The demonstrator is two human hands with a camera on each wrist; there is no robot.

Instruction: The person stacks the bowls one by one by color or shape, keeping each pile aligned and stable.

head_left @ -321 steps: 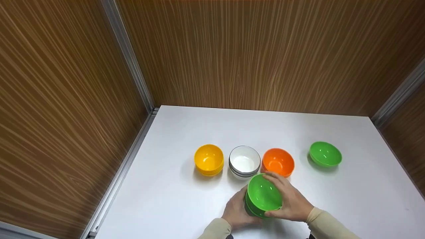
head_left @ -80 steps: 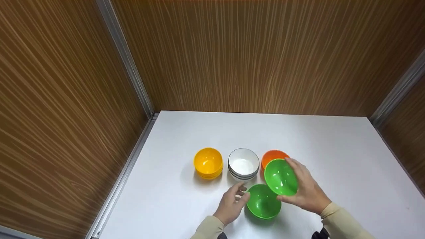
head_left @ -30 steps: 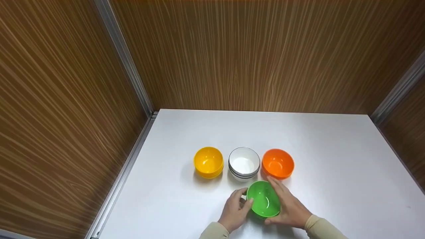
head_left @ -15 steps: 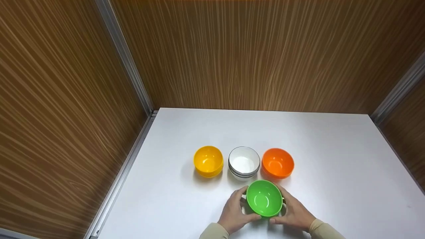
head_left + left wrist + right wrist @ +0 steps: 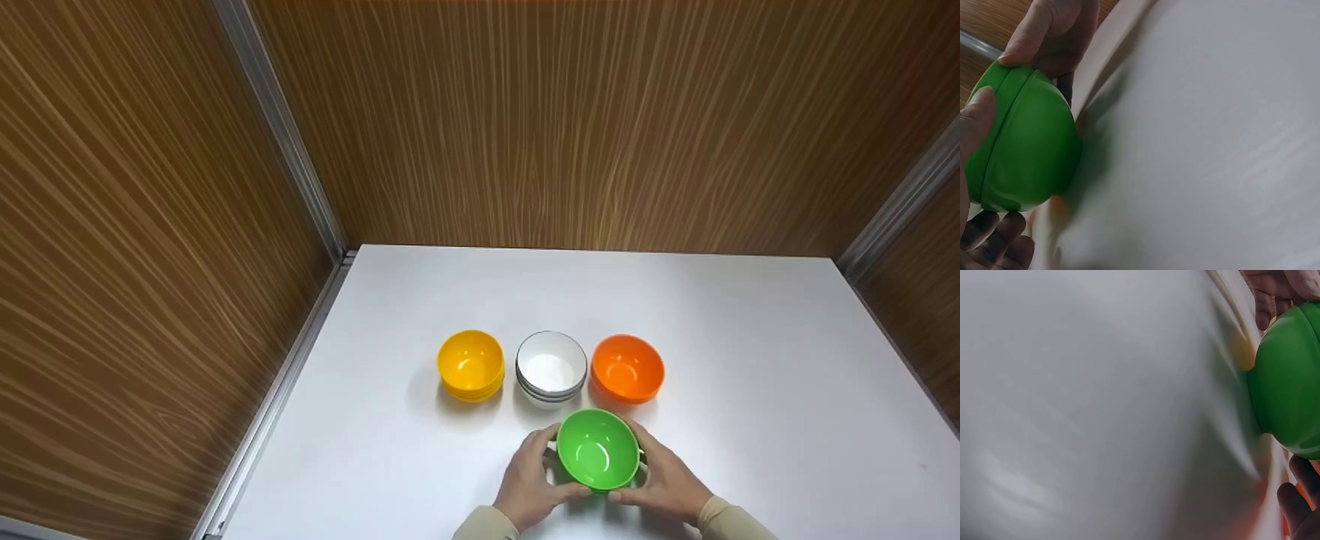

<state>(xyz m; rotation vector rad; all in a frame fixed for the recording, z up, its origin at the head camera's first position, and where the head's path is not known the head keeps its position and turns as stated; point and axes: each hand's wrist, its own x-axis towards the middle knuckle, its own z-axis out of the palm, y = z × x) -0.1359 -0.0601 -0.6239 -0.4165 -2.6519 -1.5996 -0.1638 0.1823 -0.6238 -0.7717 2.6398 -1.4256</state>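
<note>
A stack of nested green bowls [image 5: 597,450] stands at the near middle of the white table, one bowl seated in another. My left hand [image 5: 525,480] grips its left side, thumb at the near edge and fingers round the far side. Opposite it, my right hand [image 5: 667,480] holds the right side in the same way, the two thumbs almost meeting in front. Seen from the left wrist, the green bowls [image 5: 1033,140] show a rim line near the top, with a thumb pressed by it. The right wrist view shows the rounded outside of the green bowls [image 5: 1289,377].
Just behind the green bowls stand a yellow bowl stack [image 5: 471,366], a white bowl stack [image 5: 551,365] with dark rims, and an orange bowl stack [image 5: 628,369], side by side in a row. Wood-grain panels [image 5: 570,127] enclose the white table [image 5: 750,420] at the back and sides.
The single green bowl at the back right is gone from there. My right hand brought a green bowl down into the green stack, and both hands then closed round it, nearly still now.
</note>
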